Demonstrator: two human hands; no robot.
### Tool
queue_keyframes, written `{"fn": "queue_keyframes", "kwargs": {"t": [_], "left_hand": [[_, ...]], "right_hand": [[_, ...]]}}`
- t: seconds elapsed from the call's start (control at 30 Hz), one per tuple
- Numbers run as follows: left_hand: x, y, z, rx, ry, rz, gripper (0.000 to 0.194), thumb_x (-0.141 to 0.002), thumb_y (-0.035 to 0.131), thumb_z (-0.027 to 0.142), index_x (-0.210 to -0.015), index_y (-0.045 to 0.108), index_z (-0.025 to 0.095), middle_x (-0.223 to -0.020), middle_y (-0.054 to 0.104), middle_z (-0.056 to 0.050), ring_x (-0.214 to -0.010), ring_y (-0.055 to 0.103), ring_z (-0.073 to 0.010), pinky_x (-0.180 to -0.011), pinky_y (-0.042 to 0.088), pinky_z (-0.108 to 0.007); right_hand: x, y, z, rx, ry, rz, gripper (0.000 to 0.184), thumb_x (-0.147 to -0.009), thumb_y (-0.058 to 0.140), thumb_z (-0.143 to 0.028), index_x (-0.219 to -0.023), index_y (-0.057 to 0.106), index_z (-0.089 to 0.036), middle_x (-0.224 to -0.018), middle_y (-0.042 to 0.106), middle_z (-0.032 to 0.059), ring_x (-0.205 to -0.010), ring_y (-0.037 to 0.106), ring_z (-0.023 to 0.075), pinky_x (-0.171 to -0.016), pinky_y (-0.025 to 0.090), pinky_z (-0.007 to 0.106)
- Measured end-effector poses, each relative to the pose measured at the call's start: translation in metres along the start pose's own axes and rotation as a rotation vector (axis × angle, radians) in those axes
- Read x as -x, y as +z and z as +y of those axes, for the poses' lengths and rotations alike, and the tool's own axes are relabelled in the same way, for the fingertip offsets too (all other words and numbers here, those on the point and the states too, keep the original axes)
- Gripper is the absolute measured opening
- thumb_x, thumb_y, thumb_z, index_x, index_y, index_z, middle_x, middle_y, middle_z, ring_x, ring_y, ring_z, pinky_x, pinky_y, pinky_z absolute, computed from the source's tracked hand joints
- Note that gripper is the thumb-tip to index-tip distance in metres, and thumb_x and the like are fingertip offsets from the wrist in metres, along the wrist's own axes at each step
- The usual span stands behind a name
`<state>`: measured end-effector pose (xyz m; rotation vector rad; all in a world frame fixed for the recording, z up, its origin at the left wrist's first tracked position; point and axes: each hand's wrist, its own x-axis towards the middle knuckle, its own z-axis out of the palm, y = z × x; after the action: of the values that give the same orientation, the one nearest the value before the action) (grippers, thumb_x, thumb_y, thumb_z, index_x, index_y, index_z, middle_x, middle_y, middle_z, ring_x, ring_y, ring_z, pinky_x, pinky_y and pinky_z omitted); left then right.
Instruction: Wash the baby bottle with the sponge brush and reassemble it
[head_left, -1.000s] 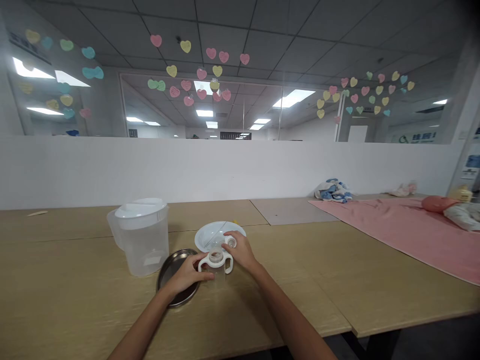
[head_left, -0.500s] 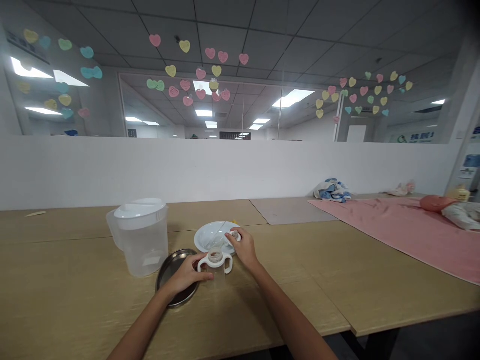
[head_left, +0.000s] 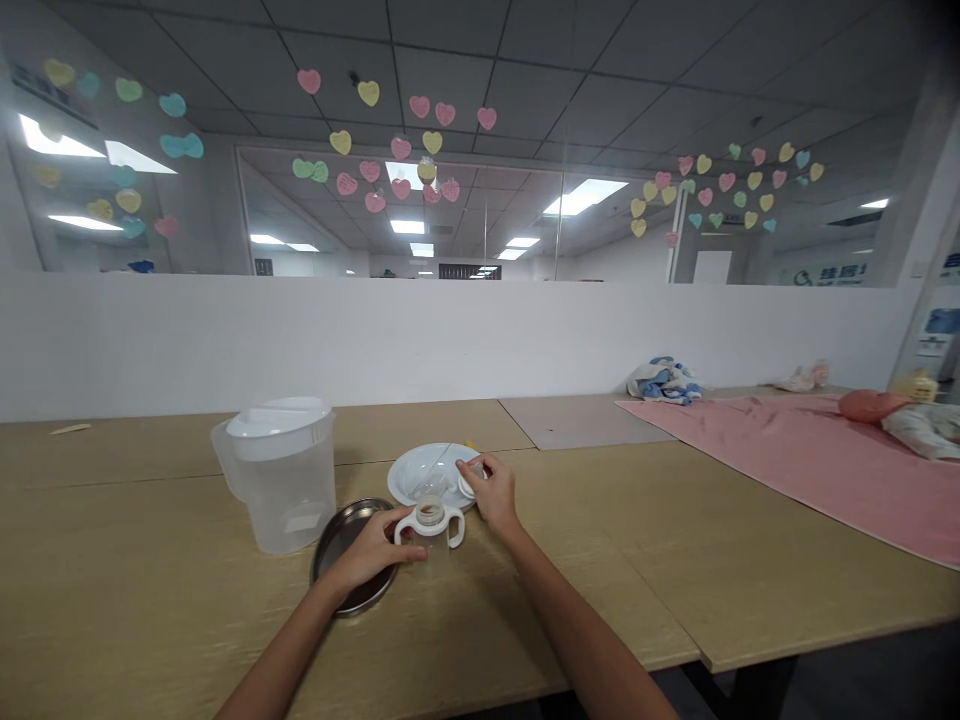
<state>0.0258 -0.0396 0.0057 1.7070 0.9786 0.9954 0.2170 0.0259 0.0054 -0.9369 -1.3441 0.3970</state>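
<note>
My left hand [head_left: 367,552] grips a clear baby bottle [head_left: 430,530] with white twin handles and no top on its neck, its fingers around the lower side. My right hand [head_left: 490,495] pinches a small white round piece [head_left: 471,484], likely a bottle part, above the right rim of a white plate [head_left: 412,476]. A clear curved item [head_left: 433,480] lies on the plate. Under my left hand and wrist is a dark round metal tray [head_left: 341,530], partly hidden by them.
A clear plastic pitcher [head_left: 283,490] with a white lid stands left of the tray. A pink blanket [head_left: 750,450] with a doll [head_left: 900,420] lies to the right, and a blue-and-white cloth bundle [head_left: 664,381] sits by the white partition [head_left: 450,345].
My right hand has shifted slightly right with the small white piece, towards the plate's right rim. My left hand stays on the bottle.
</note>
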Motion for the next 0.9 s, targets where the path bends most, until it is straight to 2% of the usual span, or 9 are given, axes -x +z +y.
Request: {"fn": "queue_keyframes", "kwargs": {"t": [0.23, 0.33, 0.53, 0.73, 0.83, 0.9], "left_hand": [[-0.0004, -0.0002, -0.0026, -0.001, -0.01, -0.007, 0.059, -0.053, 0.076, 0.028, -0.109, 0.063, 0.013, -0.107, 0.065, -0.009, -0.093, 0.057, -0.0246, -0.085, 0.042, -0.035], [-0.0003, -0.0005, -0.0026, 0.006, -0.003, -0.014, 0.058, -0.053, 0.076, 0.027, -0.109, 0.063, 0.014, -0.107, 0.065, -0.009, -0.094, 0.056, -0.0248, -0.086, 0.041, -0.034], [0.0, -0.0009, -0.0003, -0.017, -0.009, -0.01, 0.059, -0.054, 0.075, 0.028, -0.11, 0.062, 0.015, -0.108, 0.065, -0.008, -0.095, 0.056, -0.0248, -0.086, 0.041, -0.034], [-0.0002, -0.0006, -0.0004, 0.004, -0.009, -0.005, 0.06, -0.051, 0.077, 0.03, -0.108, 0.064, 0.016, -0.109, 0.065, -0.008, -0.098, 0.056, -0.0256, -0.089, 0.041, -0.035], [0.0, -0.0006, -0.0014, 0.017, -0.003, -0.003, 0.06, -0.051, 0.077, 0.029, -0.108, 0.063, 0.015, -0.11, 0.064, -0.009, -0.099, 0.056, -0.0258, -0.09, 0.04, -0.036], [0.0006, -0.0003, -0.0009, 0.035, -0.007, -0.011, 0.061, -0.052, 0.077, 0.029, -0.11, 0.062, 0.015, -0.111, 0.064, -0.008, -0.099, 0.055, -0.0258, -0.091, 0.039, -0.037]], "right_hand": [[-0.0018, -0.0001, 0.0028, -0.048, 0.019, 0.004, 0.041, -0.067, 0.062, -0.047, -0.047, 0.042, -0.017, -0.049, 0.031, -0.0058, -0.05, 0.03, 0.0081, -0.05, 0.025, 0.021], [-0.0025, -0.0007, 0.0032, -0.071, 0.041, 0.011, 0.046, -0.067, 0.061, -0.05, -0.045, 0.036, -0.018, -0.048, 0.027, -0.0061, -0.049, 0.026, 0.0073, -0.047, 0.023, 0.021], [-0.0037, 0.0004, 0.0014, -0.148, 0.178, 0.084, 0.045, -0.07, 0.055, -0.056, -0.048, 0.047, -0.017, -0.045, 0.039, -0.004, -0.046, 0.036, 0.0092, -0.046, 0.029, 0.022], [-0.0051, 0.0011, -0.0022, -0.334, 0.309, 0.133, 0.056, -0.071, 0.044, -0.068, -0.044, 0.045, -0.018, -0.041, 0.041, -0.0023, -0.039, 0.037, 0.0095, -0.041, 0.03, 0.022], [-0.0067, 0.0021, 0.0015, -0.352, 0.388, 0.16, 0.06, -0.071, 0.038, -0.072, -0.044, 0.046, -0.018, -0.042, 0.045, 0.0, -0.039, 0.042, 0.0108, -0.041, 0.033, 0.023], [-0.0083, 0.0026, 0.0055, -0.347, 0.383, 0.166, 0.061, -0.071, 0.034, -0.073, -0.045, 0.046, -0.019, -0.041, 0.046, 0.0006, -0.038, 0.043, 0.0114, -0.041, 0.035, 0.024]]}}
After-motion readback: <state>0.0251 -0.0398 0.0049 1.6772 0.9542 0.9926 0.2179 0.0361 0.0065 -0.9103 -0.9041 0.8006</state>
